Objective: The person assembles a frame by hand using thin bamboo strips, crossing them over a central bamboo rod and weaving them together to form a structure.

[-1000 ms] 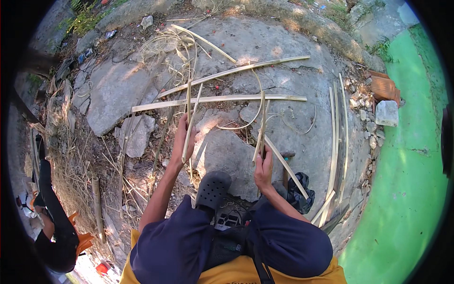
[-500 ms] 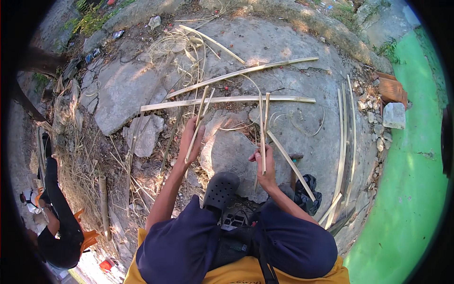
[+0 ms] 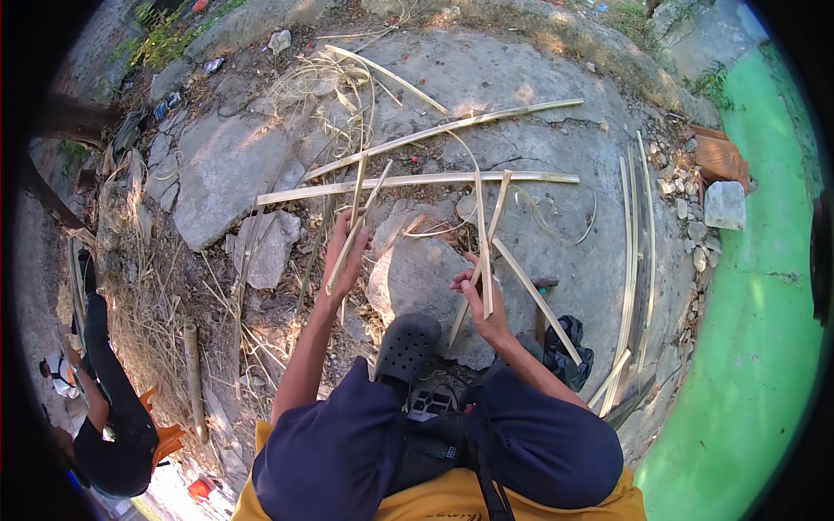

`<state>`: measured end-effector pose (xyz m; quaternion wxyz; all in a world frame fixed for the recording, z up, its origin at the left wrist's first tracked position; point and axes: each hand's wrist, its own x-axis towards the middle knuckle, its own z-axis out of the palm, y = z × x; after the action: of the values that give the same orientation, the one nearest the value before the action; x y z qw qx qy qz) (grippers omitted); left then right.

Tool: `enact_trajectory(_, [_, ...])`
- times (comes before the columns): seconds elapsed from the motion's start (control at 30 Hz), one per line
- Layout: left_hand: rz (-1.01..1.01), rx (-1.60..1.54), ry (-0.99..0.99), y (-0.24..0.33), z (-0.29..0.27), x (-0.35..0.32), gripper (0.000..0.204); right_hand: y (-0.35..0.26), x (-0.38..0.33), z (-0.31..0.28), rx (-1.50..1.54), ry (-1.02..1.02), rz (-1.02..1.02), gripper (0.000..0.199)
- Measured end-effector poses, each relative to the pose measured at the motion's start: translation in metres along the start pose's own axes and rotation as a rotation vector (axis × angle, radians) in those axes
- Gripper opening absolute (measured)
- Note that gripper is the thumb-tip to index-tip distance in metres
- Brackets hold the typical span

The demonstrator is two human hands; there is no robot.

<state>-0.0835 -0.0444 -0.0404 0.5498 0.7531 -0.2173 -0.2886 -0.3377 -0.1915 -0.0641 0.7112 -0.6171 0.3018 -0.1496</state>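
My left hand is closed around two thin pale bamboo strips, which cross near the fingers. In my right hand are two more bamboo strips, crossing in an X just above the fingers. Both hands are raised in front of my knees, apart from each other. Beyond them lies a long bamboo strip across the stone, with another long strip slanting behind it. A shorter strip lies slanted beside my right hand.
Curled shavings lie at the far left of the rock slab. Several long strips lie on the right, near rubble, a white block and a green surface. A black bag sits by my right knee. Another person is at left.
The strips in my right hand have spread from nearly parallel into a wide X. Those in my left hand have also turned and spread apart. Both hands stay in about the same place.
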Motion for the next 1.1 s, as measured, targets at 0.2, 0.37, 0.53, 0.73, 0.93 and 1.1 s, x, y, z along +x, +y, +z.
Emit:
enact_trajectory(0.2, [0.012,0.002,0.01,0.0,0.0,0.0,0.036,0.004,0.004,-0.001,-0.027,-0.066,0.033,0.038])
enact_trajectory(0.37, [0.03,-0.009,0.01,-0.001,0.003,-0.002,0.035,0.001,0.006,0.003,-0.049,-0.078,0.005,0.038])
enact_trajectory(0.53, [0.041,0.0,0.007,-0.003,0.003,0.001,0.035,0.002,0.009,0.005,-0.057,-0.05,-0.053,0.03])
enact_trajectory(0.73, [0.018,0.128,0.037,0.0,-0.005,0.001,0.038,0.003,0.011,0.012,-0.049,-0.042,-0.034,0.03])
enact_trajectory(0.93, [0.045,0.099,0.093,-0.004,-0.006,0.004,0.033,0.018,0.017,0.014,-0.045,-0.032,-0.05,0.035])
enact_trajectory(1.1, [0.068,0.038,0.103,-0.007,0.003,0.006,0.029,0.025,0.016,0.005,-0.116,-0.013,-0.049,0.04])
